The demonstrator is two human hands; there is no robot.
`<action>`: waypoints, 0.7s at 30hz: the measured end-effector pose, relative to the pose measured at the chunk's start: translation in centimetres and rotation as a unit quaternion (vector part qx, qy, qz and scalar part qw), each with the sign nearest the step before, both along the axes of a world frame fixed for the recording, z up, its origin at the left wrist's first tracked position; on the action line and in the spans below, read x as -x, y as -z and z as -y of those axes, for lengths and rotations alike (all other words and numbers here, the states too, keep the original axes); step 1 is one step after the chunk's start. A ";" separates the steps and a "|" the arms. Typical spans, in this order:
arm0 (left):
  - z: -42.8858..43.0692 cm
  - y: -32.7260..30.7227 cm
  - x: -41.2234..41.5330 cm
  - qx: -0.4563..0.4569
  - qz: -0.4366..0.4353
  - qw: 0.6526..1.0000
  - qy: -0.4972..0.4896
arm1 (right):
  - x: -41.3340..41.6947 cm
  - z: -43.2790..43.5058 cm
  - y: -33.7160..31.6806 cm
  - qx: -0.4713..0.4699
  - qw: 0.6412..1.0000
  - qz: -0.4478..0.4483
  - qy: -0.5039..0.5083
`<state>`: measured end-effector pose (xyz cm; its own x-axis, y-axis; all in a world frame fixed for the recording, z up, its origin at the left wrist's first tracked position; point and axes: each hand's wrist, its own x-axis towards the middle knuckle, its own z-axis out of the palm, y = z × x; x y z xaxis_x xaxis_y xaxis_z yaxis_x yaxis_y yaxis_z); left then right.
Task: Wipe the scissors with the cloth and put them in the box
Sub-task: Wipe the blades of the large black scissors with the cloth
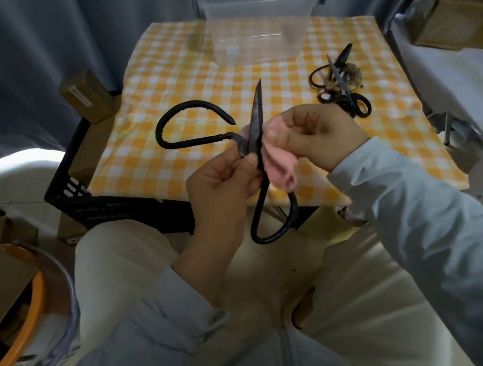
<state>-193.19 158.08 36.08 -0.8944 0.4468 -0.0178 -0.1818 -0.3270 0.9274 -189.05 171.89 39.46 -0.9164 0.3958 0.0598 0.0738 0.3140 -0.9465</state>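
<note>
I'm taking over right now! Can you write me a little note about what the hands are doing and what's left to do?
Left hand: grips the big black scissors near the pivot, blades open.
Right hand: pinches the pink cloth against one blade.
Clear box: at the far end of the checked table; looks empty.
Other scissors: piled on the table's right side.
Done: wiping is under way.
Left: finish wiping, put this pair in the box, then probably do the others.
</note>
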 end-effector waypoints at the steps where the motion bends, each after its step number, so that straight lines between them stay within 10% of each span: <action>1: 0.1 0.0 0.0 -0.001 -0.003 1.000 0.002 | -0.3 -0.3 -0.3 0.012 0.999 0.035 -0.041; 14: -0.5 -0.2 0.0 0.022 -0.014 1.000 -0.008 | 0.8 -0.5 1.4 -0.048 0.989 -0.059 0.130; 21: -0.3 -0.1 -0.1 0.017 -0.009 1.000 0.012 | 0.0 -0.9 -0.1 -0.136 0.986 0.057 -0.078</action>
<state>-193.13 158.36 36.15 -0.8842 0.4669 -0.0176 -0.1726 -0.2915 0.9409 -189.06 172.83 39.56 -0.9717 0.2333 0.0380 0.1050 0.5703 -0.8147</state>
